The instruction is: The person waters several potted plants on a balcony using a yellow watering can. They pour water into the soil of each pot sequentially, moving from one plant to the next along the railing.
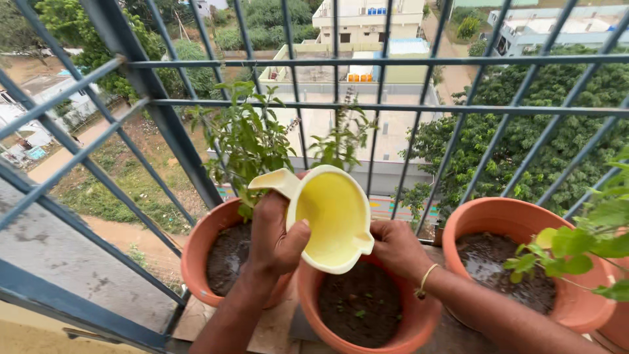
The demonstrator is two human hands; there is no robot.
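in the head view, a pale yellow jug (331, 219) is held tipped on its side over the middle terracotta pot (367, 308), its open mouth turned toward the camera and its spout pointing down at the soil. the left hand (275, 233) is closed around the jug's handle side, and the right hand (396, 249) is pressed against the rim on the other side, fingers curled on it. the jug's inside looks empty and no stream of water is seen, so the pouring is judged to be finished or nearly so for this pot. the soil in the middle pot looks dark and damp, with a few tiny green shoots. the left terracotta pot (200, 262), carrying a leafy plant (252, 141), and the right terracotta pot (504, 216) also show dark, wet-looking soil, so they are judged already watered. all three pots stand on a ledge behind a blue metal grille (157, 105), with rooftops and trees far below
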